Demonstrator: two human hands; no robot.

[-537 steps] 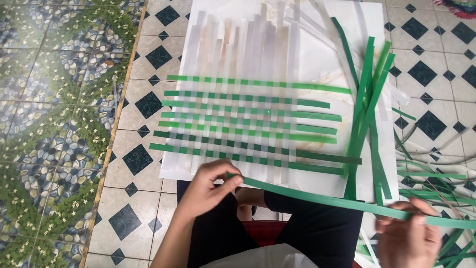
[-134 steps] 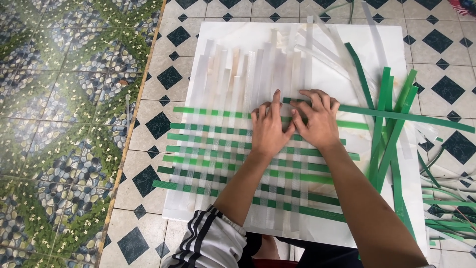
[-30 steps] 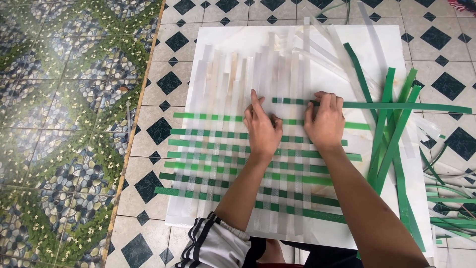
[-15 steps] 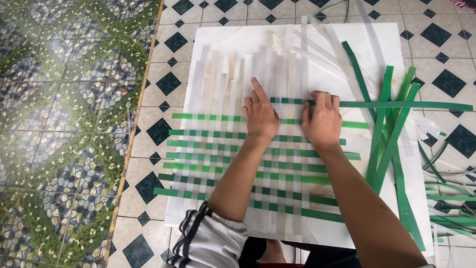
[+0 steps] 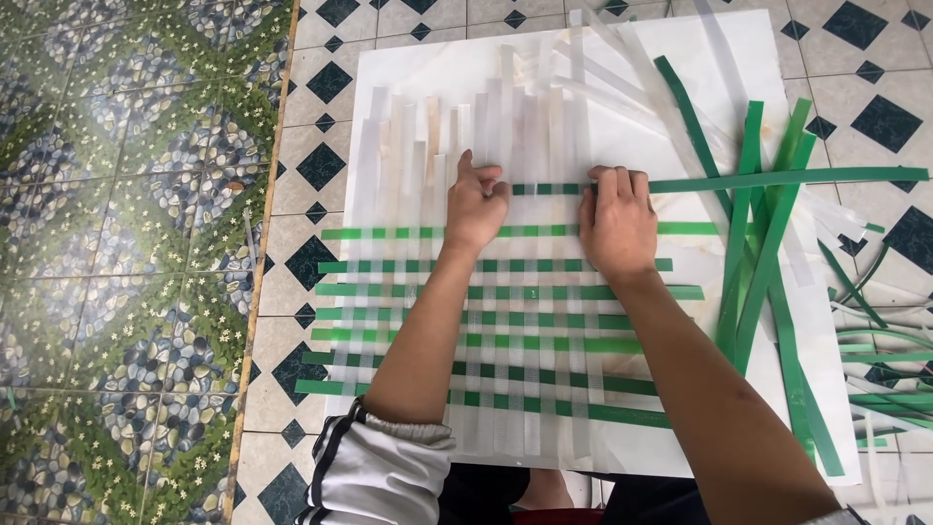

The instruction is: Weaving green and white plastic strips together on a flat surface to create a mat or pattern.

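A woven mat [image 5: 496, 321] of upright translucent white strips and crosswise green strips lies on a white board [image 5: 418, 68]. A long green strip [image 5: 777, 179] runs from the right into the white strips, above the woven rows. My left hand [image 5: 474, 202] pinches the white strips at that strip's left end, fingers curled. My right hand [image 5: 615, 222] rests flat on the weave, its fingertips on the same green strip. Between my hands the strip passes over and under the white strips.
Loose green strips [image 5: 763, 262] lie fanned on the board's right side, more green and white strips [image 5: 880, 369] on the floor at the right. The floor has black-and-white diamond tiles [image 5: 321, 165] and a green pebble-pattern area [image 5: 117, 224] at the left.
Since a second ago my left hand's fingers have curled from flat onto the white strips at the top green strip. My right hand stays on that strip. The view has shifted slightly.
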